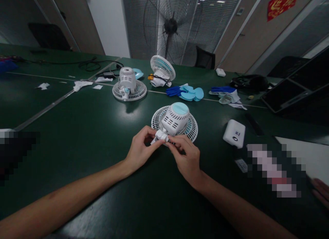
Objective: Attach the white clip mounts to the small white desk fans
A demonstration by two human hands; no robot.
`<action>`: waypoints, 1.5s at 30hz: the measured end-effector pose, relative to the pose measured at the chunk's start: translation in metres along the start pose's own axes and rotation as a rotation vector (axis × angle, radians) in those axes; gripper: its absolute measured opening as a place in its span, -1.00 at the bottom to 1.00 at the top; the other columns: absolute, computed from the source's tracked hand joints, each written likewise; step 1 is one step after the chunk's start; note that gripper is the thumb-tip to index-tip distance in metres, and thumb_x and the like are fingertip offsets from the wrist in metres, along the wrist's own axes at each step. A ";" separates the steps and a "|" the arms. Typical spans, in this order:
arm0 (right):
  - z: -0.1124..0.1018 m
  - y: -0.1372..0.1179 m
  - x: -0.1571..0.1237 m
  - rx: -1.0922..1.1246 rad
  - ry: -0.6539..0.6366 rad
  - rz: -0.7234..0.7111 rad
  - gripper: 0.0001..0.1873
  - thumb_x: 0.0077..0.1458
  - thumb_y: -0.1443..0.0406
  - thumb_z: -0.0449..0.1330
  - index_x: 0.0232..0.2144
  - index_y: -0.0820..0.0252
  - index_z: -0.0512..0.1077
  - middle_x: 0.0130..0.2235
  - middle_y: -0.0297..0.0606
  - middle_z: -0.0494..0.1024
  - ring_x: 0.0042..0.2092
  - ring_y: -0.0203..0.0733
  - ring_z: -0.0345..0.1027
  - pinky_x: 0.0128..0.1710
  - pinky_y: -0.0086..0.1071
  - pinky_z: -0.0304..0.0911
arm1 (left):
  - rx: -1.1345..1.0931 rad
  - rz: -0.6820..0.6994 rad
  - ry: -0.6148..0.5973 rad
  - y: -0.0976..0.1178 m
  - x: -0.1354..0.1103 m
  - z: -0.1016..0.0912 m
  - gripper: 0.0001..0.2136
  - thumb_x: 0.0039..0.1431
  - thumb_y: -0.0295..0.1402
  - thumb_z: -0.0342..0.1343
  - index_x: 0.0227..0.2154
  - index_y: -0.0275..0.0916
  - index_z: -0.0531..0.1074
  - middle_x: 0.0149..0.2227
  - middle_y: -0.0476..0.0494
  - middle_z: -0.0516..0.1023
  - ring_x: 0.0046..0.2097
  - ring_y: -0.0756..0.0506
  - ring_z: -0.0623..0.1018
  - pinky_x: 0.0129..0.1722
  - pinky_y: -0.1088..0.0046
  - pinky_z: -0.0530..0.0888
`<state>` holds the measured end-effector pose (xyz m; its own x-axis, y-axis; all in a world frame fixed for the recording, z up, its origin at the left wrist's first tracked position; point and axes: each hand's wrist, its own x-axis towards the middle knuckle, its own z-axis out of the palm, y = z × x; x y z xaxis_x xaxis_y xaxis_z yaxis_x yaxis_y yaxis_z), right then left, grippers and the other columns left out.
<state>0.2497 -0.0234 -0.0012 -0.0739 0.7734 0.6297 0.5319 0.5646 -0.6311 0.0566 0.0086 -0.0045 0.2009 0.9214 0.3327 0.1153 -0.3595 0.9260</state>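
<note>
Dark green table, office room behind, big standing fan at the far edge. Left hand is curled, thumb and fingers pinched on the white bracket that sticks out of the small fan's base. Right hand meets it from the other side, thumb and forefinger closed narrow on the same bracket, other fingers tucked. The small fan lies grille-down on the table, middle of the surface, toward the near edge, its teal-capped motor housing pointing up and tilted toward the hands; the bracket is on its near side. Just right of it, apart, a white box lies flat. Further back toward the far edge: a second fan also grille-down, a third fan tipped on its side, loose blue blades touching blue gloves. Paper scraps and black cables sit at the far left. A dark open laptop stands by the right edge.
</note>
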 end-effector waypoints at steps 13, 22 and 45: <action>0.001 0.003 -0.003 -0.001 -0.025 0.010 -0.78 0.24 0.41 0.33 -0.07 0.10 0.54 -0.16 -0.29 0.64 -0.25 -0.24 0.53 -0.30 -0.36 0.48 | 0.001 -0.027 -0.004 0.001 0.000 0.000 -0.78 0.22 -0.25 0.36 -0.21 -0.26 0.49 -0.22 -0.11 0.55 -0.22 -0.07 0.56 -0.21 0.41 0.54; 0.002 0.004 -0.003 0.030 -0.002 0.037 -0.80 0.22 0.38 0.36 -0.11 0.08 0.56 -0.17 -0.31 0.67 -0.25 -0.23 0.55 -0.29 -0.35 0.48 | -0.001 -0.019 -0.008 0.000 0.000 -0.001 -0.80 0.23 -0.27 0.35 -0.22 -0.25 0.49 -0.23 -0.08 0.53 -0.22 -0.05 0.55 -0.21 0.43 0.51; -0.001 0.001 0.003 0.134 -0.145 0.276 -0.76 0.36 0.21 0.21 -0.33 0.15 0.58 -0.53 -0.42 0.49 -0.53 -0.31 0.35 -0.47 -0.39 0.25 | 0.040 -0.014 -0.043 0.000 0.000 -0.003 -0.80 0.26 -0.24 0.32 -0.19 -0.23 0.48 -0.21 -0.11 0.53 -0.19 -0.08 0.55 -0.20 0.40 0.53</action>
<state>0.2505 -0.0212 0.0006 -0.0664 0.9298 0.3619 0.4340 0.3536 -0.8287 0.0534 0.0088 -0.0044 0.2405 0.9194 0.3111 0.1574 -0.3532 0.9222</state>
